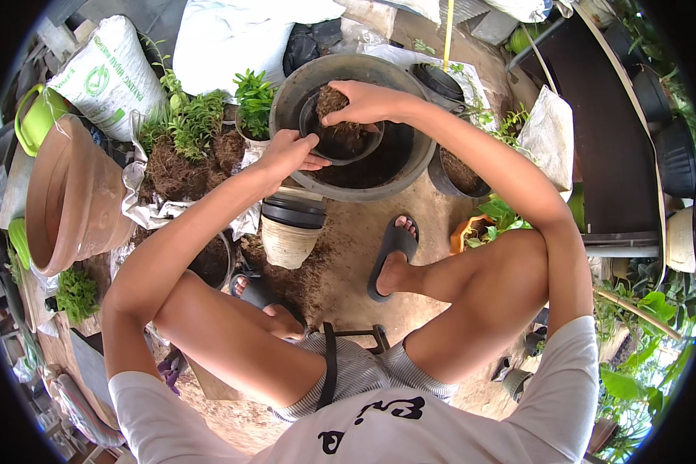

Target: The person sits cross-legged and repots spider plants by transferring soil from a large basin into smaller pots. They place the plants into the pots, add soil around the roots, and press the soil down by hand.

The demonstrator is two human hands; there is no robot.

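Note:
A small dark plastic pot [356, 152] sits tilted inside a wide grey basin [284, 110]. My left hand [293, 153] grips the near left rim of this pot, thumb over the edge. Above its opening, my right hand [362, 104] holds a clump of brown fibrous potting mix [332, 101] between thumb and fingers. Loose strands hang from the clump into the pot. Dark soil [391, 159] covers part of the basin's floor. The fingertips of my right hand are partly hidden by the clump.
Left of the basin are a potted green plant [254, 101], uprooted plants with root balls [174, 165] and a large terracotta pot [81, 197]. Stacked pots [292, 232] stand near my feet. A soil-filled pot [461, 171] is at right, beside an orange planter [467, 232]. White sacks [226, 46] lie beyond.

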